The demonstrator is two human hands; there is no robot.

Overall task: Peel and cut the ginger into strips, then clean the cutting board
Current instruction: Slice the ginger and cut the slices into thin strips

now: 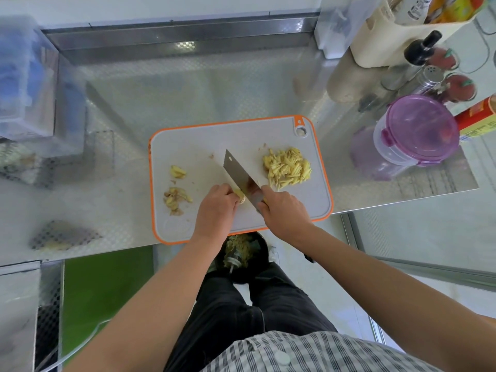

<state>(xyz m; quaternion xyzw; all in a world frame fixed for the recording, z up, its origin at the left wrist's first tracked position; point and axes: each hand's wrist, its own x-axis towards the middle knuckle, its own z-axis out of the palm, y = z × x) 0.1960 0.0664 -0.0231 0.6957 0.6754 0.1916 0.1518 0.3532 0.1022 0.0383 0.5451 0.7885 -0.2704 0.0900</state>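
Slicing a ginger piece (239, 196) on the cutting board (193, 140).

The ginger piece lies near the board's front edge, held down under the curled fingers of the left hand (216, 208). The right hand (283, 208) grips the handle of a cleaver (239, 175), whose blade is just beside the piece. Cut ginger strips (287, 167) are piled to the right and peelings (175, 200) lie to the left. A purple-lidded container (421, 127) stands on the counter further right.
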